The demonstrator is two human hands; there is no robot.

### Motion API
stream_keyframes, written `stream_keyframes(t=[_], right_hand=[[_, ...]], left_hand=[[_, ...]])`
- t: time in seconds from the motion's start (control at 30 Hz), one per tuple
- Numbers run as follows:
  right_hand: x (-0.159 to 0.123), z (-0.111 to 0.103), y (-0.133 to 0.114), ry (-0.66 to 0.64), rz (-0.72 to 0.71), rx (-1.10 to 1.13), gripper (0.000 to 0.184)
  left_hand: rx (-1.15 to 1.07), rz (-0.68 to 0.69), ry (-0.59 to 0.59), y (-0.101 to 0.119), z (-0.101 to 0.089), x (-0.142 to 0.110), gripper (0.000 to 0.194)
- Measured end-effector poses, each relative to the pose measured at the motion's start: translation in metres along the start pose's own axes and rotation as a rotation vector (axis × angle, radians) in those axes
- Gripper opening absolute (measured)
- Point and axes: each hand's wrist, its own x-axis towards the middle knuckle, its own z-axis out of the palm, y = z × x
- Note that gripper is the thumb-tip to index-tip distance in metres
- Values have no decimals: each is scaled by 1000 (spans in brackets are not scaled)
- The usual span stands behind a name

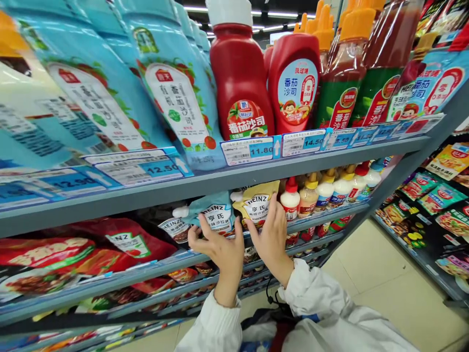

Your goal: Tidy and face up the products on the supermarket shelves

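On the second shelf a blue Heinz salad dressing pouch (219, 215) with a white cap leans beside a yellow Heinz salad dressing pouch (255, 201). My left hand (223, 249) is in front of the blue pouch, its fingers spread and the index fingertip and thumb at the pouch's lower front. At the yellow pouch, my right hand (271, 237) has its index finger stretched up along the right edge and its thumb apart, near the lower left. Neither hand is wrapped round a pouch. A dark-labelled Heinz pouch (175, 229) lies left of the blue one.
Above, the upper shelf edge (205, 183) carries price tags and ketchup bottles (240, 73). White-and-yellow dressing bottles (324, 191) line up to the right. Red pouches (128, 239) fill the left of the second shelf. Another product rack (421, 244) stands across the tiled floor (366, 259).
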Motion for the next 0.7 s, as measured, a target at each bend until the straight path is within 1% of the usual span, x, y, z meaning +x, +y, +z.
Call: stream_keyframes(t=[0.07, 0.13, 0.17, 0.23, 0.3, 0.33, 0.37, 0.4, 0.43, 0.5, 0.53, 0.57, 0.63, 0.7], right_hand=[[-5, -3, -1, -1, -14, 36, 93], [-9, -11, 1, 22, -32, 104, 90], [-9, -18, 4, 58, -36, 135, 88], [-5, -34, 13, 191, -25, 160, 83], [5, -52, 27, 327, 2, 142, 75], [12, -60, 34, 355, 8, 135, 69], [18, -66, 41, 342, 5, 134, 63], [25, -70, 46, 290, -5, 136, 57], [30, -72, 51, 217, -15, 135, 52], [36, -69, 57, 83, -17, 107, 51], [37, -65, 58, 48, -5, 85, 52], [37, -60, 59, 38, 7, 65, 53], [34, -50, 58, 58, 16, 46, 54], [31, -43, 57, 92, 10, 43, 51]], left_hand=[[-8, 22, 3, 0, -1, -1, 95], [-37, 75, -3, -3, -5, -3, 90], [-50, 113, 0, -6, -8, -5, 87], [-62, 201, 30, -16, -17, -15, 85], [-61, 289, 71, -30, -26, -31, 89], [-68, 327, 81, -38, -31, -42, 93], [-72, 354, 69, -45, -35, -52, 97], [-81, 367, 54, -53, -39, -63, 101], [-77, 349, 22, -59, -43, -74, 103], [-74, 306, -35, -71, -48, -90, 103], [-72, 293, -49, -76, -50, -96, 99], [-73, 297, -47, -82, -51, -101, 95], [-69, 334, -25, -97, -49, -108, 85], [-92, 389, 27, -113, -46, -115, 74]])
